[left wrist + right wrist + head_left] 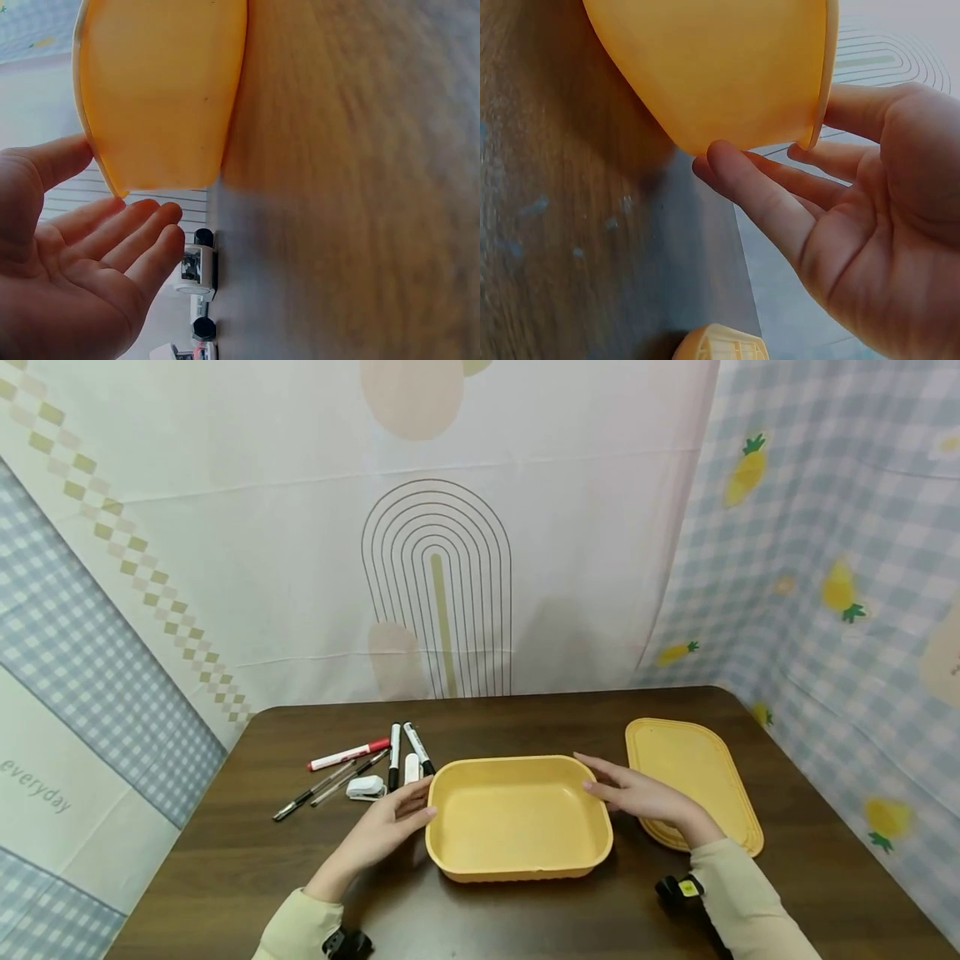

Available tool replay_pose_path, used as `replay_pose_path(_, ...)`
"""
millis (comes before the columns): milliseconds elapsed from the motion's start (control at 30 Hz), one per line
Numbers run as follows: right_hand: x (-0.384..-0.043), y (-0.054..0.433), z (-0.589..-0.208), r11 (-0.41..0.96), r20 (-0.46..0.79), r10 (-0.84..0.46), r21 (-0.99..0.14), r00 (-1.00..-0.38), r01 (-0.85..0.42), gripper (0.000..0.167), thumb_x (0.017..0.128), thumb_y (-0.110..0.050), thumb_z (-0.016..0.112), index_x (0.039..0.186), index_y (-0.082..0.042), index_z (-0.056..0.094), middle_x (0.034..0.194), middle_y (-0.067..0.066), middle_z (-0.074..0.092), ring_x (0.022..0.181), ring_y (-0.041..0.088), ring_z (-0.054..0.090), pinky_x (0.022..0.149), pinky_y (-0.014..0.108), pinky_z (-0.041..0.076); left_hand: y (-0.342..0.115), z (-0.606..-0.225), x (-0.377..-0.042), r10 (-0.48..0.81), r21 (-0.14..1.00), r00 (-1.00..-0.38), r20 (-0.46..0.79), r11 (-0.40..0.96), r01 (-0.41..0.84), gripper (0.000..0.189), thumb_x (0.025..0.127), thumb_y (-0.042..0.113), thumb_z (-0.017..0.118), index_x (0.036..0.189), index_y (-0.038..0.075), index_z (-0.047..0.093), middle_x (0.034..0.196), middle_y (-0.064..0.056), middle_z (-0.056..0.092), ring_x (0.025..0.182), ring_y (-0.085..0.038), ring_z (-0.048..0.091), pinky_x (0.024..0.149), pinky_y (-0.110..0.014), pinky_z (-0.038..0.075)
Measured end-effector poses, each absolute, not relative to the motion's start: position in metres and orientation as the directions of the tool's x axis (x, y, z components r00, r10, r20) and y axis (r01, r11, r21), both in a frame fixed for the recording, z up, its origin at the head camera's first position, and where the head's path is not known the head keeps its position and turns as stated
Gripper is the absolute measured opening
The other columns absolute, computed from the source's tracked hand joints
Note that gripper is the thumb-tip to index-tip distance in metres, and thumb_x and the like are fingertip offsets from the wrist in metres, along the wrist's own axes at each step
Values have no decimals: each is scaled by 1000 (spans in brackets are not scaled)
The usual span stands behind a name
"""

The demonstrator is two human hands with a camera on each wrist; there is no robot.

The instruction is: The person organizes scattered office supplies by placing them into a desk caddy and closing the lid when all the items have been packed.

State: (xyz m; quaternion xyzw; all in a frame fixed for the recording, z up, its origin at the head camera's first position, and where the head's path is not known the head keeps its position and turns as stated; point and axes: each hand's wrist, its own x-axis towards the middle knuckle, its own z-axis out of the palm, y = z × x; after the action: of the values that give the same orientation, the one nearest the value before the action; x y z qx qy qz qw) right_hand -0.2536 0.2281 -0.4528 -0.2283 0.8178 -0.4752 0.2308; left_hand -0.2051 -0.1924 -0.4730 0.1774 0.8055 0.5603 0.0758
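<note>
A yellow plastic box [521, 814], with no lid on it, is in front of me at the middle of the table. My left hand [386, 828] holds it at the left end, thumb against the rim [84, 112] and fingers around the far corner. At the opposite end my right hand [641, 792] grips the rim between thumb and fingers, some of them on the outer wall [727, 75]. Whether the box's base touches the table cannot be told. A matching yellow lid [693, 777] lies flat behind my right hand.
Left of the box lie a red marker [348, 754], two black-and-white markers [394, 756], two slim pens [315, 792], a small white stapler [366, 788] and a white item [412, 768] partly hidden. Patterned cloth [585, 527] hangs behind the dark wooden table [217, 860] and at both sides.
</note>
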Motion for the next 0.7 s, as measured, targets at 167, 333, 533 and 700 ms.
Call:
replay_pose_path(167, -254, 231, -454, 433, -165, -607, -889, -777, -149, 68, 108, -33, 49, 163, -11, 15, 158, 26, 31, 131, 36, 52, 97, 44, 52, -191, -472, -206, 383, 935, -922, 62, 301, 188, 61, 100, 18, 65, 150, -5, 40, 144, -24, 52, 129, -37, 55, 102, -35, 48)
replay_pose_path(333, -256, 235, -455, 409, -154, -630, -899, -761, -156, 65, 108, -31, 48, 163, -15, 16, 161, 25, 24, 135, 40, 46, 98, 46, 51, -189, -470, -207, 402, 938, -913, 67, 287, 195, 59, 100, 16, 64, 150, -5, 40, 143, -25, 53, 127, -38, 56, 101, -36, 49)
replay_pose_path(533, -257, 237, -456, 417, -157, -641, -893, -751, -170, 64, 109, -30, 47, 163, -15, 17, 163, 25, 18, 139, 44, 39, 100, 49, 49, -190, -471, -206, 413, 940, -909, 48, 288, 181, 60, 100, 17, 65, 151, -2, 41, 144, -24, 53, 125, -36, 58, 99, -34, 50)
replay_pose_path(700, -260, 236, -455, 419, -163, -641, -893, -750, -164, 64, 109, -29, 47, 163, -14, 17, 164, 22, 17, 140, 42, 38, 100, 46, 49, -190, -471, -206, 412, 942, -910, 49, 284, 179, 60, 100, 19, 65, 151, -1, 41, 144, -23, 52, 124, -36, 59, 98, -34, 51)
